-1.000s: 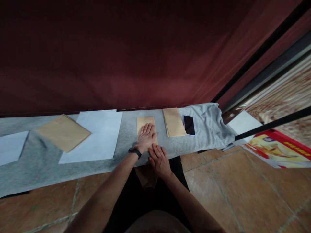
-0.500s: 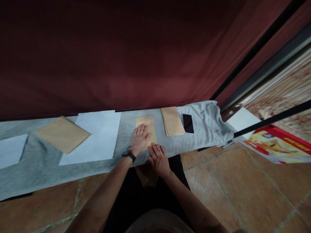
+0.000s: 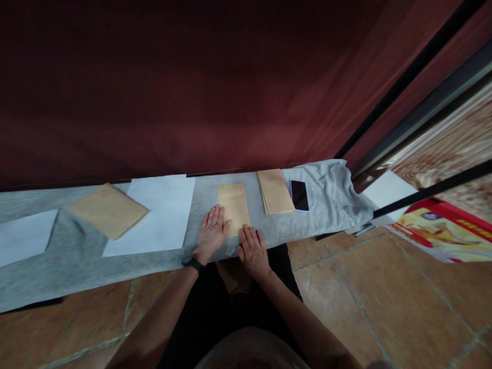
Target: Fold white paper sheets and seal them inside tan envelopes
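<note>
A tan paper envelope (image 3: 235, 205) with small reddish print near its top right corner lies flat on the grey cloth (image 3: 207, 205) in front of me. My left hand (image 3: 212, 230), a dark band at its wrist, rests with fingers stretched along the envelope's left edge. At the lower right corner, my right hand (image 3: 253, 251) lies palm down, fingertips touching the envelope. Neither hand grasps anything. To the right lies a small stack of tan envelopes (image 3: 275, 192), its lower corner close to a dark-screened phone (image 3: 299, 196).
On the left, more tan envelopes (image 3: 109, 210) lie across white paper sheets (image 3: 169, 215), with another white sheet (image 3: 26, 236) farther left. A dark red curtain (image 3: 192, 113) hangs behind the narrow covered surface. At right are a black bar (image 3: 434, 189) and a red and yellow box (image 3: 446, 230).
My left hand has slid left and down, off the envelope's middle to its left edge. My right hand has stayed at the lower corner. The view has shifted slightly.
</note>
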`<move>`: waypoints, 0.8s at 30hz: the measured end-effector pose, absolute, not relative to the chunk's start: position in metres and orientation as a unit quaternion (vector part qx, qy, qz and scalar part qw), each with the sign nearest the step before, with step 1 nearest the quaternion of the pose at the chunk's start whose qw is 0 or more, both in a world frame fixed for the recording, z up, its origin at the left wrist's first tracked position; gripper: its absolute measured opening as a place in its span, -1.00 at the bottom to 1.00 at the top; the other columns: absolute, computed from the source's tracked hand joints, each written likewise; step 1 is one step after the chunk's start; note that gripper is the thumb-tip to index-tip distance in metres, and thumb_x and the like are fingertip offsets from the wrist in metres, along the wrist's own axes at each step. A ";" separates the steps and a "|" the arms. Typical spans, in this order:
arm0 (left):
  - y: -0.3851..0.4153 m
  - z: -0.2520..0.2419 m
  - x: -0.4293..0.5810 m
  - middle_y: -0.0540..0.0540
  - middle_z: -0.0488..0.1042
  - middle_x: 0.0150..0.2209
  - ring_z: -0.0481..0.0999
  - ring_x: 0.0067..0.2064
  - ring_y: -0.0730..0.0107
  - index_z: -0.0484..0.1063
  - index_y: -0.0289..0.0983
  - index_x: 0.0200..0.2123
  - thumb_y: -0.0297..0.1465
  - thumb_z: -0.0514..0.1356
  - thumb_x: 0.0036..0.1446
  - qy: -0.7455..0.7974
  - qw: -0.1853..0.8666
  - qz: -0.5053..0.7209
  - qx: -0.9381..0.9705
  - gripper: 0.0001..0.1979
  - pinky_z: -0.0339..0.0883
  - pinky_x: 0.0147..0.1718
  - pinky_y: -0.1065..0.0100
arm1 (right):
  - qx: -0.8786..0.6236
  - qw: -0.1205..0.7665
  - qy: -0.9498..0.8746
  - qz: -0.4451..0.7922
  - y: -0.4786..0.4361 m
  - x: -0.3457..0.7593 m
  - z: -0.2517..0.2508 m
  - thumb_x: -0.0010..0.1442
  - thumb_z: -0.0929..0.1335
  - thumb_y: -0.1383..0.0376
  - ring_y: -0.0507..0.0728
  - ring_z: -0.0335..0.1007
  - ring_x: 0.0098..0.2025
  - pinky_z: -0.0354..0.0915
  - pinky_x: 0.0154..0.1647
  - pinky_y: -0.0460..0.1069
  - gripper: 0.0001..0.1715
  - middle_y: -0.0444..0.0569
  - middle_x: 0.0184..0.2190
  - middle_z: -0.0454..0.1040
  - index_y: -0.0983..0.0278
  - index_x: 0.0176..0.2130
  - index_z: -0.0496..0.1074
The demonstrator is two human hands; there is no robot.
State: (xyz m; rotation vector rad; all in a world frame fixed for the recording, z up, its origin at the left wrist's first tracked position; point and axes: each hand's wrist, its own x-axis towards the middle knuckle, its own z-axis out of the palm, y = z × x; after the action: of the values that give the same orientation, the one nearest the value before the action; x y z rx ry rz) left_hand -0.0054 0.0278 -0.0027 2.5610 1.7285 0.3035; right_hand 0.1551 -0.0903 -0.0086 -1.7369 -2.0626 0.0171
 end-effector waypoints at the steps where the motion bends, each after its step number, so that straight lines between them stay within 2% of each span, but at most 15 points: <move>1: 0.024 -0.001 -0.009 -0.29 0.07 0.46 -0.01 0.50 0.07 0.06 -0.43 0.44 -0.16 -0.21 0.45 0.553 0.018 0.099 0.827 -0.34 -0.08 0.44 -0.01 | -0.628 0.223 -0.745 0.007 -0.090 0.155 -0.008 0.46 0.23 0.22 0.30 0.10 0.43 -0.01 0.46 0.29 -0.37 0.18 0.39 0.23 0.37 0.41 0.17; 5: 0.008 0.007 -0.020 -0.16 0.07 0.47 -0.02 0.50 0.18 0.10 -0.32 0.44 -0.22 -0.20 0.46 0.482 0.034 0.112 0.868 -0.41 0.00 0.43 0.06 | -0.634 0.237 -0.735 0.029 -0.087 0.159 -0.003 0.48 0.20 0.22 0.26 0.17 0.40 0.01 0.45 0.26 -0.44 0.14 0.37 0.29 0.33 0.37 0.25; 8: -0.002 0.011 -0.023 -0.14 0.12 0.45 0.07 0.48 0.26 0.14 -0.28 0.42 -0.24 -0.16 0.46 0.411 0.052 0.103 0.904 -0.43 0.03 0.43 0.10 | -0.636 0.248 -0.729 0.056 -0.078 0.162 0.003 0.50 0.15 0.21 0.21 0.23 0.37 0.03 0.44 0.22 -0.47 0.11 0.33 0.35 0.29 0.34 0.30; 11: -0.006 0.011 -0.024 -0.18 0.16 0.44 0.11 0.46 0.23 0.16 -0.29 0.42 -0.23 -0.14 0.44 0.389 0.048 0.097 0.915 -0.43 0.02 0.44 0.07 | -0.624 0.245 -0.739 0.069 -0.065 0.160 0.005 0.52 0.12 0.19 0.19 0.20 0.40 0.02 0.45 0.21 -0.44 0.09 0.35 0.33 0.29 0.37 0.26; 18: -0.004 0.010 -0.026 -0.26 0.12 0.45 0.06 0.48 0.20 0.11 -0.38 0.43 -0.22 -0.13 0.44 0.370 0.045 0.087 0.924 -0.39 -0.03 0.44 0.07 | -0.623 0.206 -0.753 0.045 -0.043 0.153 -0.004 0.50 0.18 0.06 0.24 0.08 0.45 -0.04 0.47 0.23 -0.36 0.11 0.40 0.22 0.29 0.41 0.19; 24: -0.006 0.012 -0.030 -0.19 0.13 0.45 0.06 0.48 0.16 0.17 -0.21 0.42 -0.13 -0.06 0.43 0.357 0.045 0.080 0.930 -0.41 -0.02 0.43 0.03 | -0.626 0.194 -0.755 0.020 -0.027 0.171 -0.009 0.50 0.15 0.09 0.25 0.08 0.45 -0.05 0.47 0.24 -0.33 0.12 0.43 0.16 0.29 0.46 0.07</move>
State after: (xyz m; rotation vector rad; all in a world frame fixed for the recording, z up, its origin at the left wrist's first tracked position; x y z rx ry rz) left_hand -0.0301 -0.0063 0.0116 2.8399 1.0900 0.2433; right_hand 0.1709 -0.0269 -0.0092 -1.7557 -2.1171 0.0548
